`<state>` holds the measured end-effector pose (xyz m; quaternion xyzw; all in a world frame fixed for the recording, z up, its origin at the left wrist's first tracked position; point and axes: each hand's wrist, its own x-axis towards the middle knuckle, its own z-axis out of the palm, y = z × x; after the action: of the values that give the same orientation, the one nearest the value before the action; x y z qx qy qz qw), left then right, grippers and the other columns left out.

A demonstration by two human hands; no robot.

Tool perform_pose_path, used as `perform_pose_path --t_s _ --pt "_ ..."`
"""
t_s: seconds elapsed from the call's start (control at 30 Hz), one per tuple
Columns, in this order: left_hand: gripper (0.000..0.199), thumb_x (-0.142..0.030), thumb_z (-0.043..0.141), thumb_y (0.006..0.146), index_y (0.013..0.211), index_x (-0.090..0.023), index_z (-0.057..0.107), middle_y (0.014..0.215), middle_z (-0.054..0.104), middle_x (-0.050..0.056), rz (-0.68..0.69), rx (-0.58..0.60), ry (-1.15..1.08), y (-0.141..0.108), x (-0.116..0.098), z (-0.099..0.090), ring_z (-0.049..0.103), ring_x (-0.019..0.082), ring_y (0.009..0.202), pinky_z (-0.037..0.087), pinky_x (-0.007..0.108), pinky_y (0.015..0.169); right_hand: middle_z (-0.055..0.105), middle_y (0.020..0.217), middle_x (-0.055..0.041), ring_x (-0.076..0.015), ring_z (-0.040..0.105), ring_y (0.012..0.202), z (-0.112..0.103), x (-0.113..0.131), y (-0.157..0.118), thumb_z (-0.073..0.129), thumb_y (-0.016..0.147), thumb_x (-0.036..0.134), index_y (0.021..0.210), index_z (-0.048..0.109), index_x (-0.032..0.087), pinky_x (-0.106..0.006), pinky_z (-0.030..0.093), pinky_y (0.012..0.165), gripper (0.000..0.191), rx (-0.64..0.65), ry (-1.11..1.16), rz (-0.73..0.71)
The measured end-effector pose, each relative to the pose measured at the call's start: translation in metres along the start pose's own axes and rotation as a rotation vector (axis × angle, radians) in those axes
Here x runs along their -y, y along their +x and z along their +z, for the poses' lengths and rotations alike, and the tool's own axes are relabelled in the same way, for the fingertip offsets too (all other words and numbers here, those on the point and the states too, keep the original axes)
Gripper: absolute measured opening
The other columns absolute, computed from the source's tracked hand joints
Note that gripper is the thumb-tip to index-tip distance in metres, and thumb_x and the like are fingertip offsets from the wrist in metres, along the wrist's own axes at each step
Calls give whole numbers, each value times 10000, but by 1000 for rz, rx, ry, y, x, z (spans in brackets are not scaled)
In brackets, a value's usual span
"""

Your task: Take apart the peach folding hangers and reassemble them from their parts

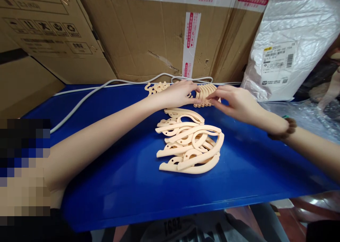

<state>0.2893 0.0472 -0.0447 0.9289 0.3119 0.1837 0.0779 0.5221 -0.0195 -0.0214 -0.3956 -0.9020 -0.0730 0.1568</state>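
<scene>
- A blue worktop [119, 199] lies open at its near edge, before a loose pile of curved pieces [205, 156].
- Beyond it, the left hand [179, 93] reaches in, thumb and forefinger apart, at the left of a row of curved pieces [204, 95].
- The right hand's [233, 100] fingers bunch over the row's right side; whether they grip cannot be told.
- Side by side, the row's pieces run lengthwise near to far, toward a cable [127, 82] and carton [148, 36].
</scene>
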Motion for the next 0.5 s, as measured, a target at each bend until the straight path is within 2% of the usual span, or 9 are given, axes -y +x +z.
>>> perform_pose_path --t_s 0.1,0.2,0.27,0.37,0.5 --pt "369 -421 554 940 1156 -153 689 1176 696 98 2 -48 -126 -12 -3 -13 600 237 1130 408 338 990 703 1021 -83 -221 652 907 -10 37 0 574 961 526 1038 725 186 -326 467 783 380 197 282 -178" --pt "333 -407 550 934 1088 -158 707 1094 727 67 -70 -70 -261 -27 -9 -26 645 193 1002 446 298 914 676 1032 -73 -203 642 884 -8 54 0 608 954 488 1072 735 209 -311 458 769 328 242 336 -221" --pt "336 -407 540 934 1086 -157 704 1092 734 60 -120 -60 -339 -38 -16 -33 651 185 994 454 291 898 673 1021 -67 -190 637 862 -3 55 2 574 983 409 1055 726 209 -299 448 747 260 239 339 -198" --pt "343 -399 514 943 1082 -147 702 1081 739 59 -120 40 -420 -49 -25 -41 653 179 1002 458 281 883 679 946 -50 -164 614 790 4 48 8 549 986 345 952 675 183 -284 432 702 208 209 387 -162" --pt "376 -442 603 890 1099 -147 708 1033 733 58 -99 152 -468 -55 -30 -42 654 179 933 463 267 789 674 899 -43 -160 587 758 7 42 14 558 976 381 950 635 182 -287 409 677 215 152 372 -119"
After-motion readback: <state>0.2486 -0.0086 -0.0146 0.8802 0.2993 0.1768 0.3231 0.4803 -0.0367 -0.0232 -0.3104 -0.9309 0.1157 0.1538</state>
